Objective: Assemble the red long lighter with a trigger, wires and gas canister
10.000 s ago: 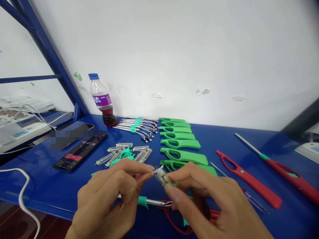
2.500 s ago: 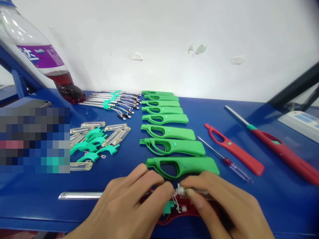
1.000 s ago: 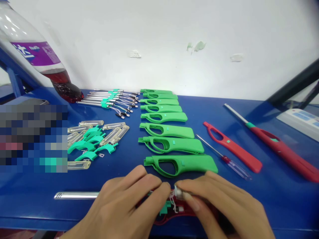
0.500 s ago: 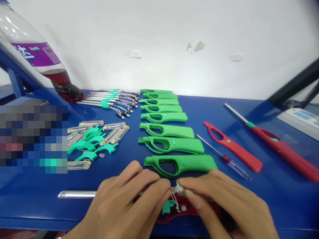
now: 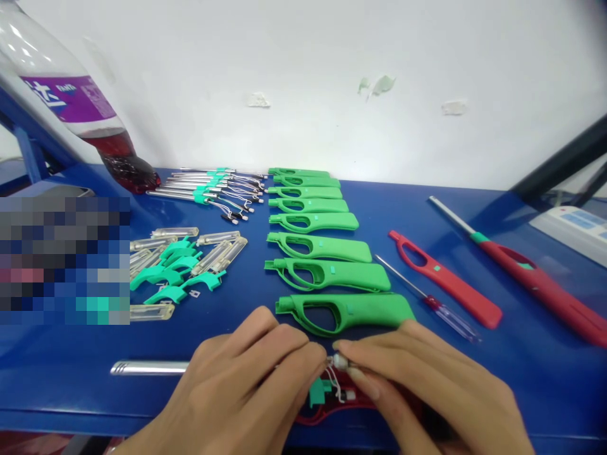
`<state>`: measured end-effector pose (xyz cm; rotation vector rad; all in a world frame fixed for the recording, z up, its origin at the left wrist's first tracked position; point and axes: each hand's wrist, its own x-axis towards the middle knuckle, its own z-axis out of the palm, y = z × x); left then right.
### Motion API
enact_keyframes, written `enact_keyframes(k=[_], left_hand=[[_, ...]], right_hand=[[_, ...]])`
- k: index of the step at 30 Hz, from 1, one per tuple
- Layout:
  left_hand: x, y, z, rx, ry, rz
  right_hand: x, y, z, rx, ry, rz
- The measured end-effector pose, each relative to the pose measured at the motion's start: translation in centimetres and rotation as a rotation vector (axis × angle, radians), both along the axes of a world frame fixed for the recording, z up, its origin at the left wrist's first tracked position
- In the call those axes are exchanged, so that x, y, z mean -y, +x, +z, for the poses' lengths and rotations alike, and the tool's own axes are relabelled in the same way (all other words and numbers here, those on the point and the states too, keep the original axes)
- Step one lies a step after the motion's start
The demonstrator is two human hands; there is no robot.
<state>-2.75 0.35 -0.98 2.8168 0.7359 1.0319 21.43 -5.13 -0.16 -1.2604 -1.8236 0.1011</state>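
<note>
Both hands, left hand (image 5: 246, 385) and right hand (image 5: 427, 392), pinch the small white-tipped clear part (image 5: 339, 361) over the open red plastic lighter shell (image 5: 341, 404); seating probably unfinished, eight green plastic lighter shells (image 5: 327, 249) waiting.

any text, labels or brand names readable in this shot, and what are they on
"达": large white character on the purple label of the clear plastic drink bottle; the small white word beside it is too blurred to read.
Pixelated patch at left: unreadable.
White device at right: blue label panels, too small to read.
</note>
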Motion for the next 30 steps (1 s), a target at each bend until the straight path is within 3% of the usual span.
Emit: enact_keyframes(k=[6, 18, 22, 30], left_hand=[[-0.1, -0.1, -0.1, -0.007, -0.004, -0.004], [0.0, -0.1, -0.3, 0.003, -0.004, 0.006], [-0.1, 0.1, -0.1, -0.003, 0.014, 0.023], [-0.2, -0.1, -0.2, -0.031, -0.040, 0.015]], right_hand=[[0.6, 1.1, -0.5, 0.043, -0.061, 0.144], [0.4, 1.4, -0.5, 0.104, -0.047, 0.158], [0.6, 1.0, -0.4, 0.003, -0.069, 0.094], [0.2, 0.1, -0.1, 0.017, -0.042, -0.054]])
